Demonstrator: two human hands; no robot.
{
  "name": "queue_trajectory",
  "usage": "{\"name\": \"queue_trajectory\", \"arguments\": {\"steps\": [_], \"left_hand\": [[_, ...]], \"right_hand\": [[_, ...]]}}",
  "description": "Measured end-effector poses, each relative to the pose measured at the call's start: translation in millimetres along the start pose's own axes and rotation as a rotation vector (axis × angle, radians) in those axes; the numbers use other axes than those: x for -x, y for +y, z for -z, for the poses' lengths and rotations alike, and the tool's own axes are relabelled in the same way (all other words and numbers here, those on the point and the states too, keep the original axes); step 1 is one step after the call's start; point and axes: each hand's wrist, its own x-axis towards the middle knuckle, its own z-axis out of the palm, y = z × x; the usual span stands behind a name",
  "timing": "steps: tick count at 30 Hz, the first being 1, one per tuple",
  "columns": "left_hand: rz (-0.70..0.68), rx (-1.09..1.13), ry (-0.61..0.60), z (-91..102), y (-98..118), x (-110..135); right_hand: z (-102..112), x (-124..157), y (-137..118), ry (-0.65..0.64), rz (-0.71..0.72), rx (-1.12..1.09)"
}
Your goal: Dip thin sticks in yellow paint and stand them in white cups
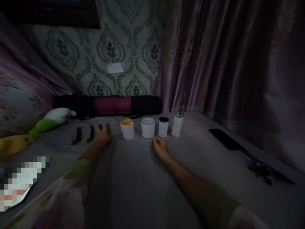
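Note:
My left hand (103,136) is down on the grey cloth at the left, fingers closed about the lower part of a thin brown piece (107,128). Another thin brown piece (100,127) pokes out beside it; my fingers hide their lower ends. Left of them lie two dark brown curved pieces (77,136) (90,134), too dim to name. My right hand (161,148) is loosely curled in front of the white pots, with nothing visible in it. Nearest to it are a white pot with grey contents (148,128) and a white pot with a dark top (163,128).
A white pot of yellow paint (128,131) and a white-wrapped glass with sticks (176,125) complete the row. Behind lies a black and maroon roll (113,105). Plush toys (51,119) are left; a black flat object (225,139) and dark tangled item (267,171) right.

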Motion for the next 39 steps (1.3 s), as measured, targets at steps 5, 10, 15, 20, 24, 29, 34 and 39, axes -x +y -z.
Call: {"name": "queue_trajectory", "arguments": {"steps": [5, 10, 15, 20, 24, 29, 34, 39], "left_hand": [[0.043, 0.086, 0.062, -0.4, -1.5, -0.5], [0.085, 0.258, 0.129, 1.2, -0.5, 1.9], [0.132, 0.369, 0.181, 4.0, 2.0, 5.0], [0.101, 0.338, 0.167, 6.1, 4.3, 8.3], [0.078, 0.372, 0.154, 7.0, 4.3, 8.2], [0.101, 0.495, 0.149, 4.5, 2.2, 1.6], [0.223, 0.764, 0.020, -7.9, 6.3, -0.6], [0.319, 1.059, -0.108, -20.4, 12.1, -1.5]], "right_hand": [[0.7, 1.2, -2.2, -0.006, -0.017, -0.022], [1.2, 2.3, -3.9, -0.009, 0.001, -0.047], [0.4, 1.0, -1.3, -0.003, -0.001, -0.051], [0.9, 1.2, -1.6, -0.011, 0.001, -0.044], [1.5, 1.5, -2.3, -0.018, -0.006, -0.053], [1.7, 1.2, -0.5, -0.017, 0.001, -0.039], [0.9, 0.0, 2.5, -0.026, 0.001, -0.034], [1.0, -0.2, 2.8, -0.029, 0.002, -0.048]]}}
